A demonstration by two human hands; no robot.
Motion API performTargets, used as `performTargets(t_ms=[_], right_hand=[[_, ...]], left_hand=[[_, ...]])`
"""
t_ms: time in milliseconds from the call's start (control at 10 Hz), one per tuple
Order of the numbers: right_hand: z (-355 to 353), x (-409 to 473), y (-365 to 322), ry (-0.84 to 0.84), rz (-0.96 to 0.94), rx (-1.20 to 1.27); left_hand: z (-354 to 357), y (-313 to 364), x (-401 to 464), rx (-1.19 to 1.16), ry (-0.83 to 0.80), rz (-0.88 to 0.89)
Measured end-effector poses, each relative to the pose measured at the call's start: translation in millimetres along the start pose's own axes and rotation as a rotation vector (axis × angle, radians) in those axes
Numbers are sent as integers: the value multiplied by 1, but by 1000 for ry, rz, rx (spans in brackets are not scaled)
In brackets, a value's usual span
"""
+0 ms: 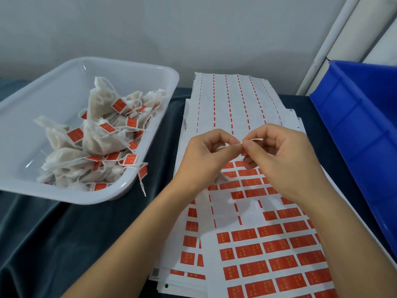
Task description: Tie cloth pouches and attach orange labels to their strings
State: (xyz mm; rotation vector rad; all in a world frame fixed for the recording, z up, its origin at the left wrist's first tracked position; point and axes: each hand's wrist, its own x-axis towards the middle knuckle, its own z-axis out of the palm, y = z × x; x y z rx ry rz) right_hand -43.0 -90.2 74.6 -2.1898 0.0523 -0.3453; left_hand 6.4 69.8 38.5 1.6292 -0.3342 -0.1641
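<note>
Head view — both hands meet over the label sheets (266,244), left hand (204,155) and right hand (277,155) pinching one string (254,140) — the white tub (150,72) of pouches (101,134) at ten o'clock

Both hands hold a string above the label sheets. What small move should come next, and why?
Probably fold the orange label shut around the string and press it. The right hand pinches the string with a label at its fingertips, the left hand pinches the other end, and the pouch hangs below, so only sealing seems left.
</note>
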Motion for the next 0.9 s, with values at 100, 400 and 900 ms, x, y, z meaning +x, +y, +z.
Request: performTargets(t_ms=[100, 400, 900], right_hand=[[5, 11, -26, 29, -104, 48], [72, 35, -129, -203, -387, 255], [65, 38, -130, -286, -366, -15]], left_hand=[[-9, 28, -10, 39, 146, 99], [-118, 82, -52, 266, 534, 232], [-139, 61, -64, 1063, 608, 90]])
